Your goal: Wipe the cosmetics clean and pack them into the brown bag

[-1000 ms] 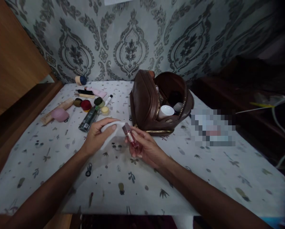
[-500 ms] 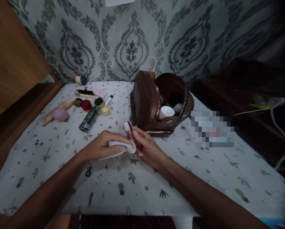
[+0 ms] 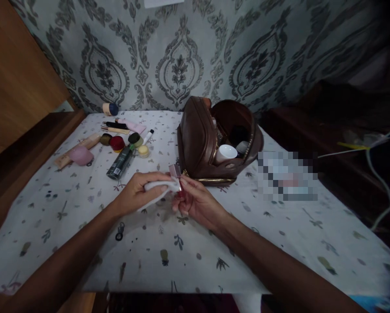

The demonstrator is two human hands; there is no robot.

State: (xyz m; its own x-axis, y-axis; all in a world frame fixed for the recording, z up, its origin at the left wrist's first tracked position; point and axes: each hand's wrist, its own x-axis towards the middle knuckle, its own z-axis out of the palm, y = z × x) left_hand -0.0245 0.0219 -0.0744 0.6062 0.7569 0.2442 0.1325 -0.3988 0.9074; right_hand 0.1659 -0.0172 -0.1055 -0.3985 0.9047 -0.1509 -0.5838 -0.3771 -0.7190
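Over the middle of the table, my left hand (image 3: pixel 136 193) is closed on a folded white cloth (image 3: pixel 154 191), thumb on top. My right hand (image 3: pixel 199 202) pinches a small pinkish cosmetic tube (image 3: pixel 175 171) with a square, shiny cap pointing up and away. The cloth presses against the tube's side, and the fingers hide much of its lower part. Just beyond my right hand stands an open brown leather bag (image 3: pixel 198 139) with a gold zip. A white round container (image 3: pixel 227 152) and darker items show inside it.
Several cosmetics lie at the back left of the patterned tablecloth (image 3: pixel 116 261): a dark green bottle (image 3: pixel 120 162), a pink rounded item (image 3: pixel 80 155), a red jar (image 3: pixel 117 143), a yellow-lidded jar (image 3: pixel 143 151) and a pink tube (image 3: pixel 132 125). A blurred-out item (image 3: pixel 289 176) lies right of the bag.
The cloth has shifted against the tube, which has turned slightly in my right fingers. My left hand has moved a little up and left. The bag and the cosmetics stay put.
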